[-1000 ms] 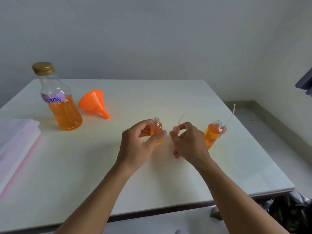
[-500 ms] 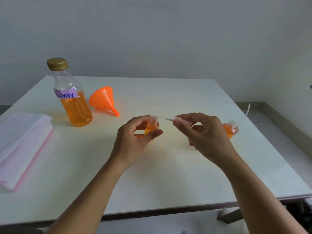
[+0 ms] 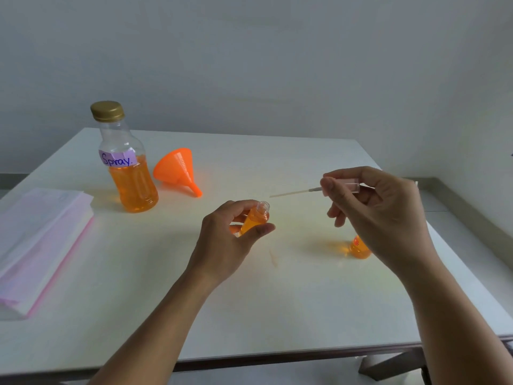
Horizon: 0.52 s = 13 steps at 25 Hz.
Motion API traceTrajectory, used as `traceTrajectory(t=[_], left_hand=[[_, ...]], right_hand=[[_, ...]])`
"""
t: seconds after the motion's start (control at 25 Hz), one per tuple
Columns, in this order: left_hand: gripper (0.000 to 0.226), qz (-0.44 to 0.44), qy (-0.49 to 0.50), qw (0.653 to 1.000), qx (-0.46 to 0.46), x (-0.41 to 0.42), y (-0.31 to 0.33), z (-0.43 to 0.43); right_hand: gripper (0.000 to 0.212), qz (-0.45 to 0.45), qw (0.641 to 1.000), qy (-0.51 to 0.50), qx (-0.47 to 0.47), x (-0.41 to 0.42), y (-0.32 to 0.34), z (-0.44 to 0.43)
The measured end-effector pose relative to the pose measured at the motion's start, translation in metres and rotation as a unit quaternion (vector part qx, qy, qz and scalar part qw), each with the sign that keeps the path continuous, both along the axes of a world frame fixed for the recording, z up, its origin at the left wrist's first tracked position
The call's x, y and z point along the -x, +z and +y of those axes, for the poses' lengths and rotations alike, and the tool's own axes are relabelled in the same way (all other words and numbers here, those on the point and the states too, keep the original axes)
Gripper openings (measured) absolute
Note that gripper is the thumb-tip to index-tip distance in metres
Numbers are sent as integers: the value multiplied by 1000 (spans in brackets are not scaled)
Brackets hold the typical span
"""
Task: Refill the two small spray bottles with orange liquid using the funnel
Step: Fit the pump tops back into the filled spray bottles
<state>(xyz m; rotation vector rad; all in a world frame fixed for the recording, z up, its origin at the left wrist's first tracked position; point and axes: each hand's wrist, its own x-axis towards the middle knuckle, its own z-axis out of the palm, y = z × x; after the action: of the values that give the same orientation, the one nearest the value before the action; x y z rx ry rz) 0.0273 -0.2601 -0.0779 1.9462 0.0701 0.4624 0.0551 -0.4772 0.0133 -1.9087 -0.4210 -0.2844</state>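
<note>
Spray bottle (image 3: 256, 219), open-necked and part full of orange liquid, sits tilted in the left hand (image 3: 230, 240) above the surface (image 3: 249, 315), the right hand (image 3: 374, 209) pinching its removed sprayer (image 3: 344, 187); funnel (image 3: 177, 169) lies unused beside the capped supply bottle (image 3: 126, 162), so refilling seems unstarted.

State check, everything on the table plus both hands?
Large "Spray" bottle: upright, capped, about half full.
Funnel: lying on its side, unused.
Small spray bottle: uncapped, tilted, in left hand.
Spray pump: out, in right hand.
Second small bottle: on table, top hidden.
</note>
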Motion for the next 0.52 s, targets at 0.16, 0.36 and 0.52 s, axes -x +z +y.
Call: traceTrajectory(t=[0.16, 0.36, 0.52], left_hand=[[45, -9, -22, 999, -29, 2, 1, -2], [40, -18, -67, 996, -49, 5, 3, -11], [38, -10, -88, 994, -70, 7, 2, -19]], right_hand=[[14, -8, 1000, 10, 27, 1, -2, 2], [24, -5, 993, 54, 106, 2, -10, 9], [30, -57, 965, 122, 225, 3, -14, 14]])
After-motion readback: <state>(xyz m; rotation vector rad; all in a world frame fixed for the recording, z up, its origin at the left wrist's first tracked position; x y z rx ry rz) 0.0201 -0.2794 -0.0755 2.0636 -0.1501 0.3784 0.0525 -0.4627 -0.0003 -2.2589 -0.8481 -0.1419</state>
